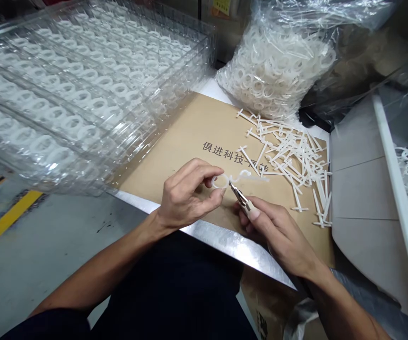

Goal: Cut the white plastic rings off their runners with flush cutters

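My left hand (186, 193) pinches a small white plastic ring (221, 181) between thumb and fingertips, above a brown cardboard sheet (193, 127). A second white curved piece (244, 175) extends from the ring to the right. My right hand (274, 236) grips small metal side cutters (239, 196), their tips touching the ring. Beside my right hand lies a loose pile of white plastic runner pieces (289, 160) on the cardboard. Black Chinese characters are printed on the cardboard, partly hidden behind the ring and my left hand.
Stacked clear trays (83, 94) holding rows of white rings fill the left. Behind the cardboard sits a clear bag of white rings (271, 66). A grey-lined bin (363, 198) with more rings stands to the right. The steel table edge (225, 245) runs in front of me.
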`<state>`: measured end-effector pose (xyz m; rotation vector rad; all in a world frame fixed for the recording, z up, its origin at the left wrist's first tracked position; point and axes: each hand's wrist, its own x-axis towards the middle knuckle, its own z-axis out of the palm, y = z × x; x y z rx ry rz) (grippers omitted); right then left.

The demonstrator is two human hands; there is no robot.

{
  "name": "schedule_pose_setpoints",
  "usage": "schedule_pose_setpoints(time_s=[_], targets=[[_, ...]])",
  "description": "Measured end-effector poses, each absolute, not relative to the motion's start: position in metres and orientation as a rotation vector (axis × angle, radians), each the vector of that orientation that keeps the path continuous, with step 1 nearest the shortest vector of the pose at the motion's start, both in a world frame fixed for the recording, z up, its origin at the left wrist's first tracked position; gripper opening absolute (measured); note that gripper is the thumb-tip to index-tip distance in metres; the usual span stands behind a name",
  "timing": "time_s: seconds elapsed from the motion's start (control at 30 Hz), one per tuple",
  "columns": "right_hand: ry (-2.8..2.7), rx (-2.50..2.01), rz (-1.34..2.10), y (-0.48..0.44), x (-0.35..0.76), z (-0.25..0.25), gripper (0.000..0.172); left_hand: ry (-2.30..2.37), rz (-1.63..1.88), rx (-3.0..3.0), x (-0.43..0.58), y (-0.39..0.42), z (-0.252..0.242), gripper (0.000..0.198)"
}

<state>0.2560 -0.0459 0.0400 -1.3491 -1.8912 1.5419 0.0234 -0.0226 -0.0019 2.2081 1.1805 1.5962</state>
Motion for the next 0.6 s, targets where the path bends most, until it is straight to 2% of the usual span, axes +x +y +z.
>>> schedule_pose_setpoints(time_s=[0.6], targets=[[-1.891,-1.349,1.547,-0.0459,0.2551,0.0392,0.042,1.154,1.568,2.245,0.0234,-0.0232,-0.0039,0.022]])
